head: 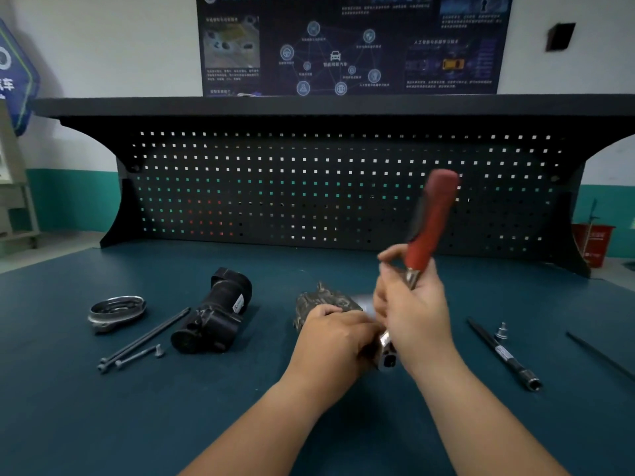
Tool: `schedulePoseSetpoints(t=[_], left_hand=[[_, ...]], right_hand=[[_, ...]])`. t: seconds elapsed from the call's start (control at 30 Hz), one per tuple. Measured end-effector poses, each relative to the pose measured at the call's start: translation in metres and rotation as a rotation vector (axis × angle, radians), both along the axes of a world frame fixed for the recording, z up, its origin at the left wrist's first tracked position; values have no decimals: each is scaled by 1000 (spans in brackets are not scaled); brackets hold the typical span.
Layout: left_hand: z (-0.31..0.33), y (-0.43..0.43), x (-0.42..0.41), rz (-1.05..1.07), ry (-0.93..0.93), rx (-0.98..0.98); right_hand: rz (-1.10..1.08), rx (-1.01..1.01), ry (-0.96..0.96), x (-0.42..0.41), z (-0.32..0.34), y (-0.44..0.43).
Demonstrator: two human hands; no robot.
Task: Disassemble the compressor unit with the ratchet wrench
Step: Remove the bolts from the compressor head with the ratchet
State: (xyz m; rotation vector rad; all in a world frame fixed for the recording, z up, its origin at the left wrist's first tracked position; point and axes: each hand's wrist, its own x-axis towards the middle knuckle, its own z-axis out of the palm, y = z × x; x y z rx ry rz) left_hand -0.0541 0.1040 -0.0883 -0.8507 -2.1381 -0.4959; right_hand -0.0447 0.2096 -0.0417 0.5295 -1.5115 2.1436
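Right hand (415,314) grasps the ratchet (431,221) below its red handle, head down. Left hand (330,334) curls against the compressor (324,298) at mid-bench (240,424); what it holds cannot be told. Risk: a steeply tilted, half-seated ratchet may slip and round the bolt.

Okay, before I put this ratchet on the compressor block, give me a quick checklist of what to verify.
1. Right hand grips the ratchet wrench: ok.
2. Left hand holds the metal housing down on the mat: ok.
3. Ratchet head seated on a fastener: cannot tell, it is blurred and partly hidden between the hands.
4. Long bolts lie apart on the left: ok.
5. Black motor section lies apart from the housing: ok.
6. Extension bar lies on the right: ok.
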Motion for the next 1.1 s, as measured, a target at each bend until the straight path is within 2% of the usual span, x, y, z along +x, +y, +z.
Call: schedulePoseSetpoints(t=[0.1, 0.13, 0.2, 0.3, 0.4, 0.43, 0.47, 0.53, 0.67, 0.83, 0.9, 0.93, 1.0, 1.1], left_hand=[[1, -4, -2, -18, -5, -45], [1, -5, -1, -20, -14, -62], [2, -5, 1, -21, -26, -66], [4, -2, 2, -4, -52, -33], [4, 0, 3, -15, -96, 2], [4, 0, 3, -13, -111, 1], [4, 0, 4, -10, -122, 0], [5, 0, 6, -11, -124, -3], [6, 0, 8, 6, -65, -6], [2, -1, 1, 33, -32, -55], [3, -2, 0, 49, -35, -71], [3, -2, 0, 44, -37, -64], [3, -1, 3, 16, -54, -38], [5, 1, 7, 15, -123, -19]], right_hand=[[24, 291, 129, 5, -4, -4], [44, 320, 133, 6, -3, -4], [87, 252, 95, 5, 0, -1], [40, -93, -95, -5, 2, 8], [102, -683, -359, -24, -10, 22], [148, -819, -409, -28, -12, 23], [160, -871, -442, -29, -14, 23], [100, -794, -453, -27, -14, 22], [-5, -331, -225, -11, -1, 12], [81, 175, 62, 7, -2, 1], [115, 266, 96, 10, -2, -3], [125, 252, 85, 10, -1, -3], [100, 91, -1, 5, 3, 1], [24, -389, -277, -14, -2, 16]])
